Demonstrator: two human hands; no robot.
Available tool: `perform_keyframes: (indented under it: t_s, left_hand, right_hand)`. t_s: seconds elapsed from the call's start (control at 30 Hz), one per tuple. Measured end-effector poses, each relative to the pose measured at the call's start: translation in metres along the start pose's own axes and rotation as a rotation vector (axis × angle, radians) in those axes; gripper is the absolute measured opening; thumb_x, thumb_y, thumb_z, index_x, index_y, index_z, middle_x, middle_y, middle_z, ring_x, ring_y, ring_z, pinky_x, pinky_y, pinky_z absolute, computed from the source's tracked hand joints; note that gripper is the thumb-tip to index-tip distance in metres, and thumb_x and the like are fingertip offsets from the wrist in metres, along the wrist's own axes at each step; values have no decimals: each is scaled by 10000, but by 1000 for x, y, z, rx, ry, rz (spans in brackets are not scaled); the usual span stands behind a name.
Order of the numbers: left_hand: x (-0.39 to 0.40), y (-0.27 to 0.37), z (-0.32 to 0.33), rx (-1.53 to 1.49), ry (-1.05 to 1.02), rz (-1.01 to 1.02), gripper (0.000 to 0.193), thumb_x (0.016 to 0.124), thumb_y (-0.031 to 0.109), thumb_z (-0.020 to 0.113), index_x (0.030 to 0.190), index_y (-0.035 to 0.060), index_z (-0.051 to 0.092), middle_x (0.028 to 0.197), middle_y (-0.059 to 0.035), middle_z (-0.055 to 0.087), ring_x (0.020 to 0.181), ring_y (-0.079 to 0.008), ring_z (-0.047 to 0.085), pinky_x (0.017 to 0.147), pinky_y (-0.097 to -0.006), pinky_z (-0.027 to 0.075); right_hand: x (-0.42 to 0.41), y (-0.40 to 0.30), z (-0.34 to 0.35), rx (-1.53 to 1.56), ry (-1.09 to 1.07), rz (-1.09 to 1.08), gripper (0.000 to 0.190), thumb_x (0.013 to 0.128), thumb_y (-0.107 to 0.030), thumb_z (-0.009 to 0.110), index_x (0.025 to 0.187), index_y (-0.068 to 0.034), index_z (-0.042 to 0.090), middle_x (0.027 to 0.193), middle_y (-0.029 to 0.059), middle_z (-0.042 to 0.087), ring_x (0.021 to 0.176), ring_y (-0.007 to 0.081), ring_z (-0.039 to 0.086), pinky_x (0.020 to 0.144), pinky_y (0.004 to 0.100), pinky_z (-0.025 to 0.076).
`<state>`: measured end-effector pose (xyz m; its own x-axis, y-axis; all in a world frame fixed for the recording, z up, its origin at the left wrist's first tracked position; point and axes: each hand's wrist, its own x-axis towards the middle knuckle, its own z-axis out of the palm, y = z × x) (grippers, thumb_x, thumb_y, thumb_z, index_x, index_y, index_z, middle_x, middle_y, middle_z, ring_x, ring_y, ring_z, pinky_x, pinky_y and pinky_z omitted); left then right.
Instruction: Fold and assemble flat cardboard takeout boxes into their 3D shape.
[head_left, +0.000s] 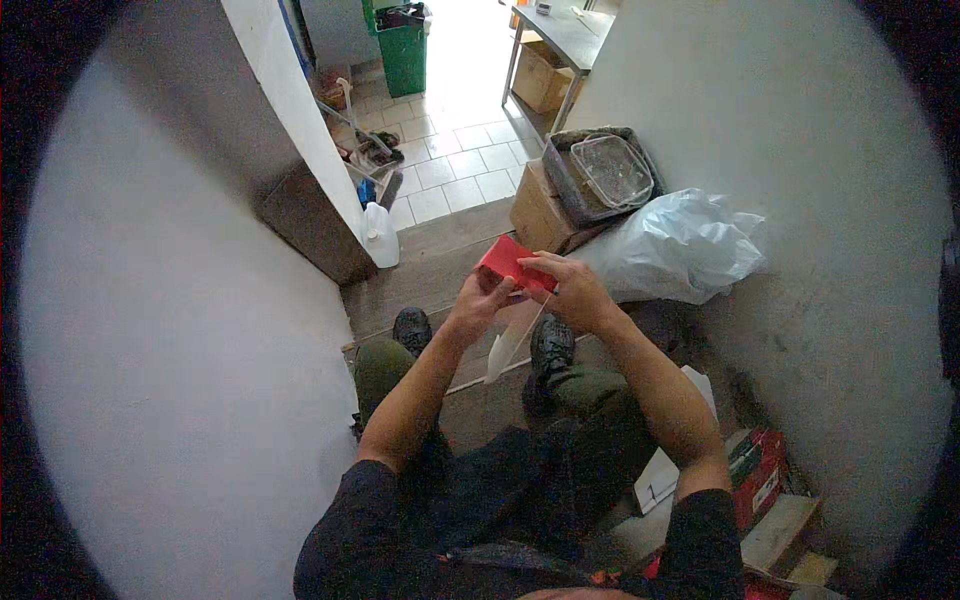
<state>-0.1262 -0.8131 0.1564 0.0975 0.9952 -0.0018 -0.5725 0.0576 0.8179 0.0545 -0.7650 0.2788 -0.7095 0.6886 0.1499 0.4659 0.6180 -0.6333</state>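
A small red box-like object (504, 255) is held out in front of me between both hands. My left hand (478, 301) grips it from the left and below, the thumb lying on its near side. My right hand (574, 291) holds its right end, with fingers across the top face. Beneath my hands hangs a thin translucent strip (514, 341) with a whitish lower end; its material and what it is attached to are unclear. My boots (553, 345) rest on wood-look steps (472, 405) below.
Ahead on the right, a cardboard box (541, 210) bears a dark bin (559, 161) with a clear plastic lid (613, 172). A white plastic bag (686, 244) bulges beside it. A translucent jug (381, 234) stands by the left wall's edge. A red carton (761, 476) sits low right.
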Motion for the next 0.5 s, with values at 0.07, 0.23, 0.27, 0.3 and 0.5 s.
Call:
perform_keyframes:
  t_s: [0.07,0.23,0.27,0.3,0.5]
  left_hand:
    - [1,0,-2,20,5,-25,511,937,316,671,1320,37,480,1212,-106,621,1052,-235,645,886,-367,550]
    - [1,-1,-5,10,21,-11,490,937,312,671,1305,43,490,1226,-100,613,1056,-227,641,889,-369,549]
    - [1,-1,-4,13,24,-14,481,940,305,667,1304,45,491,1232,-99,609,1063,-228,639,889,-372,550]
    - [1,-1,-4,6,40,-40,471,943,298,664,1303,47,492,1239,-98,606,1070,-229,636,890,-376,551]
    - [1,2,0,-33,10,-13,441,972,234,622,1343,47,470,1179,-83,584,1078,-200,606,918,-371,559]
  right_hand:
    - [-1,-1,0,0,-8,23,482,793,-195,764,1234,-76,612,1155,173,644,1014,354,650,876,401,534]
    - [-1,-2,2,-1,-7,59,500,780,-258,788,1218,-84,622,1159,162,649,1029,353,647,883,406,536]
    - [-1,-2,2,1,7,32,499,782,-263,785,1219,-85,622,1160,164,648,1029,355,646,883,408,536]
    - [-1,-1,2,-1,7,27,499,785,-268,783,1220,-86,622,1160,166,648,1030,356,646,883,410,536]
    - [-1,2,3,-15,15,1,493,804,-258,765,1232,-65,613,1151,177,647,1017,358,646,880,413,532]
